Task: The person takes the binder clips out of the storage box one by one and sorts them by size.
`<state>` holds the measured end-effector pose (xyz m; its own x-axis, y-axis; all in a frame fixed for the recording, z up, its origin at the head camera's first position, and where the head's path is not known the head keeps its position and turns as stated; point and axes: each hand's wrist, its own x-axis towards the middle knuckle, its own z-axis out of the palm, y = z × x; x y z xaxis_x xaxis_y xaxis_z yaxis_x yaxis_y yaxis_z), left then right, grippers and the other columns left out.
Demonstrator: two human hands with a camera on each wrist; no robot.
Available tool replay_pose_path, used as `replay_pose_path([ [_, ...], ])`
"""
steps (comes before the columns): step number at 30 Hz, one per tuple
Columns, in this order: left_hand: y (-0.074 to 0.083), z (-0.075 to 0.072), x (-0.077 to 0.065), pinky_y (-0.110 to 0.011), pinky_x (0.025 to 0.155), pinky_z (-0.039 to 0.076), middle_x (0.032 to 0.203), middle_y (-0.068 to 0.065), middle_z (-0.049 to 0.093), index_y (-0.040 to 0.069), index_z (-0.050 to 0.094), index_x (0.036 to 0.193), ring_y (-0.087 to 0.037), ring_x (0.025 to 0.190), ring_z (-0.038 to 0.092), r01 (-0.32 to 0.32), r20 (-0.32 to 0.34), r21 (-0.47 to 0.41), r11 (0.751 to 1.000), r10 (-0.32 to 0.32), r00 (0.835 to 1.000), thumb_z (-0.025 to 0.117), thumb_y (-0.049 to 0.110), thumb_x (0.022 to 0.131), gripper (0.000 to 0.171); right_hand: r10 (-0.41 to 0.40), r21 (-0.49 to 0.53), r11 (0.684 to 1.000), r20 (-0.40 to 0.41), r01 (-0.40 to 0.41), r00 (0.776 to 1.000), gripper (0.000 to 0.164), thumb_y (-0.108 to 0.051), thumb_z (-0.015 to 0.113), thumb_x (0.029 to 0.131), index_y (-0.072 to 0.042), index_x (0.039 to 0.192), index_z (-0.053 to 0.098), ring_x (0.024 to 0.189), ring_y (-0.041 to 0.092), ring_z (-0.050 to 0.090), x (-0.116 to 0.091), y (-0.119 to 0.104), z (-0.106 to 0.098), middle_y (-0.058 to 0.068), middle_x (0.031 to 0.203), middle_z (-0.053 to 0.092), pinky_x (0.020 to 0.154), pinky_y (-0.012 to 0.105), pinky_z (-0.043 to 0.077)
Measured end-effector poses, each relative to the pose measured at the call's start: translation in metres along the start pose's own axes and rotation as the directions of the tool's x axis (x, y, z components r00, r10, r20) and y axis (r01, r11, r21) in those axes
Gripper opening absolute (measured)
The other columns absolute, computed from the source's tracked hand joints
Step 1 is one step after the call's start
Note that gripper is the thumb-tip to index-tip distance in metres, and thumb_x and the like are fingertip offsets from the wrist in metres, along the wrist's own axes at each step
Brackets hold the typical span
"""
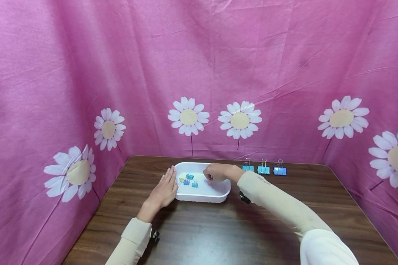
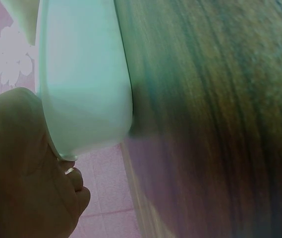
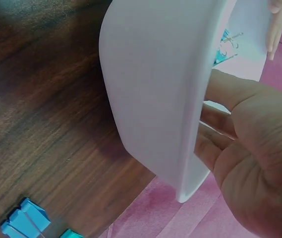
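A white plastic tray [image 1: 202, 198] sits on the table with several small binder clips [image 1: 194, 183] at its left, in teal, blue and yellow. My left hand [image 1: 164, 189] lies along the tray's left end, fingers straight and touching its rim. Over the right half of the tray, my right hand [image 1: 219, 172] reaches in with bent fingers pointing down. In the right wrist view the tray wall [image 3: 150, 84] hides those fingertips, so I cannot tell whether they pinch anything.
Three larger binder clips, a teal one [image 1: 247, 168], another teal one [image 1: 263, 170] and a blue one [image 1: 280, 171], stand in a row right of the tray, near the back edge of the brown wooden table [image 1: 199, 232]. A pink flowered cloth [image 1: 212, 55] hangs behind.
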<state>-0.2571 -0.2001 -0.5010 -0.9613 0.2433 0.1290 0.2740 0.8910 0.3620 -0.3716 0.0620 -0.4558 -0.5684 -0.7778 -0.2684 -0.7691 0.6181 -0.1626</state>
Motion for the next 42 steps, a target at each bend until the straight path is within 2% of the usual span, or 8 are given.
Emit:
replay_pose_path([
  [5,-0.002,0.002,0.000,-0.057,0.135,0.023,0.176,-0.025,0.017,-0.012,0.025,0.163,-0.042,0.165,0.019,0.004,0.013,0.018,1.000,-0.004,1.000,0.038,0.019,0.113,0.061,-0.033,0.016,0.999,-0.049,0.034,0.998,0.016,-0.002,0.072,0.095,-0.017,0.091,0.069,0.085,0.009,0.056,-0.004,0.002,0.003,-0.004,0.091,0.064,0.079,0.023,0.053],
  [9,0.000,0.001,0.000,-0.059,0.134,0.024,0.175,-0.027,0.020,-0.013,0.027,0.162,-0.045,0.164,0.020,-0.001,-0.001,-0.007,1.000,0.001,1.000,0.037,0.017,0.111,0.061,-0.099,0.026,0.994,-0.125,0.103,0.987,0.011,-0.003,0.073,0.096,-0.014,0.094,0.076,0.092,0.011,0.062,-0.007,0.005,0.005,0.001,0.104,0.066,0.086,0.025,0.058],
  [13,-0.002,0.004,0.000,-0.062,0.133,0.024,0.174,-0.029,0.022,-0.015,0.027,0.162,-0.047,0.163,0.022,-0.017,-0.025,-0.015,1.000,0.017,1.000,0.036,0.016,0.110,0.061,-0.167,0.026,0.984,-0.214,0.176,0.963,0.006,-0.006,0.078,0.095,-0.011,0.096,0.080,0.096,0.015,0.065,-0.012,0.007,0.006,0.004,0.110,0.062,0.089,0.026,0.060],
  [18,-0.005,0.007,-0.001,-0.061,0.132,0.025,0.173,-0.030,0.023,-0.014,0.027,0.162,-0.046,0.162,0.023,-0.026,-0.039,-0.008,1.000,0.026,0.999,0.036,0.017,0.110,0.061,-0.234,0.033,0.966,-0.307,0.256,0.923,0.006,-0.004,0.080,0.093,-0.006,0.098,0.081,0.093,0.017,0.069,-0.019,0.009,0.005,0.006,0.103,0.065,0.086,0.024,0.062],
  [20,-0.005,0.007,0.000,-0.061,0.133,0.024,0.174,-0.030,0.022,-0.013,0.027,0.162,-0.046,0.163,0.022,-0.024,-0.037,-0.003,1.000,0.024,0.999,0.036,0.018,0.110,0.061,-0.230,0.046,0.965,-0.321,0.258,0.919,0.007,-0.003,0.078,0.094,-0.005,0.101,0.082,0.092,0.014,0.069,-0.022,0.011,0.003,0.004,0.102,0.067,0.084,0.022,0.061],
  [27,-0.002,0.002,-0.001,-0.063,0.132,0.024,0.174,-0.030,0.022,-0.014,0.027,0.162,-0.049,0.161,0.023,-0.017,-0.032,-0.031,0.999,0.016,0.999,0.037,0.016,0.109,0.062,-0.146,0.115,0.974,-0.332,0.194,0.932,0.017,0.002,0.068,0.101,-0.007,0.106,0.082,0.096,0.011,0.068,-0.040,0.010,-0.007,0.002,0.109,0.073,0.083,0.025,0.061],
  [36,0.001,-0.002,-0.002,-0.057,0.135,0.023,0.176,-0.026,0.019,-0.011,0.025,0.164,-0.044,0.164,0.021,0.014,0.012,0.011,1.000,-0.014,1.000,0.037,0.019,0.113,0.060,-0.148,0.102,0.973,-0.420,0.208,0.895,0.015,0.001,0.072,0.098,-0.010,0.101,0.081,0.091,0.009,0.067,-0.060,0.016,-0.009,0.001,0.106,0.073,0.080,0.025,0.062],
  [42,0.001,-0.001,-0.002,-0.062,0.133,0.024,0.174,-0.030,0.020,-0.014,0.026,0.162,-0.048,0.162,0.021,-0.012,-0.008,-0.011,1.000,0.012,1.000,0.035,0.017,0.111,0.060,-0.147,0.083,0.975,-0.466,0.208,0.873,0.016,0.001,0.072,0.098,-0.012,0.100,0.081,0.092,0.008,0.070,-0.073,0.021,-0.008,-0.001,0.105,0.073,0.079,0.024,0.062],
])
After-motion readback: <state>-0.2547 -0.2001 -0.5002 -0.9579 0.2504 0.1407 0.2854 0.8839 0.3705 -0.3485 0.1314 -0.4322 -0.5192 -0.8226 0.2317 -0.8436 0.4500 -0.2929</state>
